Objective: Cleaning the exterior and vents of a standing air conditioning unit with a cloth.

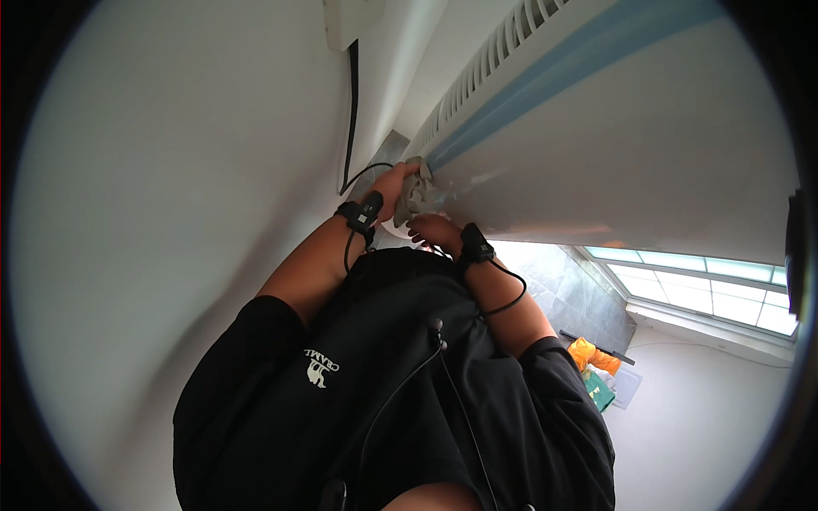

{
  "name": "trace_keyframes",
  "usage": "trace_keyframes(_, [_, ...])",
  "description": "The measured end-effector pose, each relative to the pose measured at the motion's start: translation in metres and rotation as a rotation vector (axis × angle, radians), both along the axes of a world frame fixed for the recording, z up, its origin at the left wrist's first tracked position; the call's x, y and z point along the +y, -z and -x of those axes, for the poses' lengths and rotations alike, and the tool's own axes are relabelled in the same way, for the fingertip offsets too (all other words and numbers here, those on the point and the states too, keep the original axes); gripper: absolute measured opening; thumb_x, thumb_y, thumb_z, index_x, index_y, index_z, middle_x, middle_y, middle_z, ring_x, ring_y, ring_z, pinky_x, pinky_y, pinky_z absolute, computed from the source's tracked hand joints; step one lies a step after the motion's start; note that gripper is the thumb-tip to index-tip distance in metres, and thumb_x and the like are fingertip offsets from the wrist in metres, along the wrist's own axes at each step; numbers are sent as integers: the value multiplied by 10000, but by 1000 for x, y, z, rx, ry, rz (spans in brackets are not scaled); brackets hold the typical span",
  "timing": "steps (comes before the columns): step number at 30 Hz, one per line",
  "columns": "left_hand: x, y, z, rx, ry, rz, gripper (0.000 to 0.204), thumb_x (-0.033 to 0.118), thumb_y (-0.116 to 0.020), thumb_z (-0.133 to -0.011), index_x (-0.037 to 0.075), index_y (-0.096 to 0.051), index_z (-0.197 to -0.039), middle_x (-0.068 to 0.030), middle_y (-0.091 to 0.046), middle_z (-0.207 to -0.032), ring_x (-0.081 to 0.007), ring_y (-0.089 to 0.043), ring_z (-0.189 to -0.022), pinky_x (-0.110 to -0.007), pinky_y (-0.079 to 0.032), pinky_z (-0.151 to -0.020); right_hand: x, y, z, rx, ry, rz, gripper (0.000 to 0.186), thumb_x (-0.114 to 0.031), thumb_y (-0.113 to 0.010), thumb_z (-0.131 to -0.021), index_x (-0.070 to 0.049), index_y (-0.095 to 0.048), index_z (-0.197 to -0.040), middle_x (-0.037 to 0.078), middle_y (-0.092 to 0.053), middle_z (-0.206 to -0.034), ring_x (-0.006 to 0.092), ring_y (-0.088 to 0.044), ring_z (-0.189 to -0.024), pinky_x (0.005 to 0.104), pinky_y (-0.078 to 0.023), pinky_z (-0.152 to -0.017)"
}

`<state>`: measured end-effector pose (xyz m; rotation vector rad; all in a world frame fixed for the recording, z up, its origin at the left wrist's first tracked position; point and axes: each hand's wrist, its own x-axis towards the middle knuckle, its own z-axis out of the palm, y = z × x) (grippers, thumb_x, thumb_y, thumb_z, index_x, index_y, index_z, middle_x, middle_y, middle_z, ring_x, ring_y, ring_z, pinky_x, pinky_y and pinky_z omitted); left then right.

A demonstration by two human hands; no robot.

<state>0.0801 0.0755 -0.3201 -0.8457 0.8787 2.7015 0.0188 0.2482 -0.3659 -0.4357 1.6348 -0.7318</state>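
Note:
A crumpled grey cloth [415, 194] is bunched against the lower part of a tall white appliance [588, 162], which has a blue stripe and a row of vent slots. My left hand [394, 189] is closed round the cloth from its left side. Just below, my right hand [436, 232] has its fingers curled at the cloth's lower edge; their tips are partly hidden. Each wrist wears a black strapped device with a cable.
A pale wall [170, 153] rises close on my left. A black cord [352, 111] runs down it, and a thin cable curves toward my left hand. Grey floor tiles [554, 285], a window [699, 285], an orange item [594, 356] and a green bag [599, 389] are at the right.

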Motion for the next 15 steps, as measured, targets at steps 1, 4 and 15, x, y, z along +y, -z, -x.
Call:
trace_keyframes(1, [1,9,2,0,-1,2,402,330,-410,-1004,46,-611,-1205,-96,-667,-1109,-216,-636,-975,-370,-509,-889,-2,-5,0,0,-1,2,401,-295,-524,-956,17,-601,-1196,143,-673,-1059,237,-685,-896,348,-554,-752])
trace_keyframes(4, [-1,16,5,50,-99,9,412,308,-398,-998,33,-602,-1228,-98,-655,-1132,-222,-626,-979,-373,-509,-875,-8,-10,2,42,-10,-14,409,-307,-524,-959,11,-599,-1206,139,-673,-1060,230,-682,-897,343,-553,-743])
trace_keyframes(15, [-8,-2,2,-46,-26,194,540,353,-340,-981,11,-518,-1358,-150,-570,-1310,-251,-564,-1158,-376,-433,-1025,-6,-13,-3,15,20,-17,405,-320,-527,-960,0,-605,-1195,124,-674,-1074,218,-677,-923,332,-550,-736])
